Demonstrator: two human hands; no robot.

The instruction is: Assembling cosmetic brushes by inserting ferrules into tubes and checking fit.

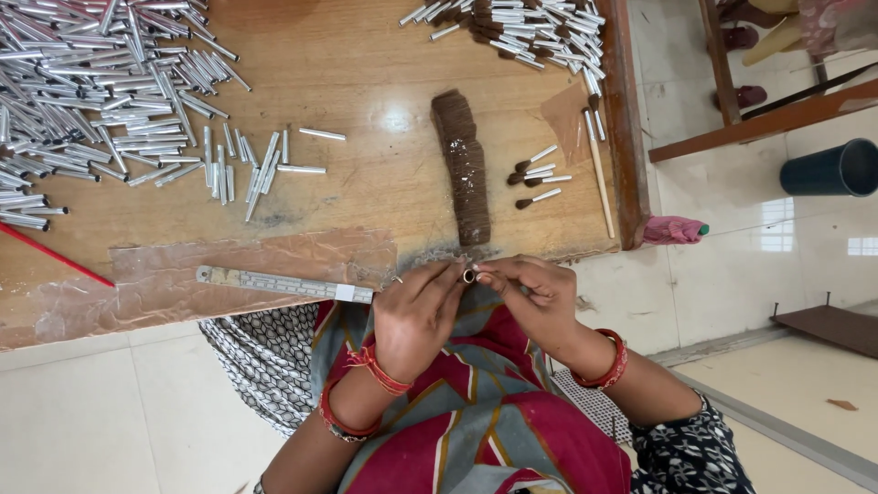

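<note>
Both hands met at the near edge of the wooden table (366, 82), the left hand (416, 311) and right hand (535, 293) pinching a small metal ferrule (469, 275) between the fingertips. A brown bristle bundle (465, 169) lay just beyond, silver tubes (91, 91) heaped far left

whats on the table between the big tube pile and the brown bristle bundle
In the head view, a few loose tubes lie just right of the tube pile; then bare wood runs to the bristle bundle.

Scattered silver metal tubes (101, 91) on wooden table (366, 73); brown bristle bundle (465, 169), steel ruler (283, 284), red stick (55, 254), dark bin (837, 167) aside.
</note>
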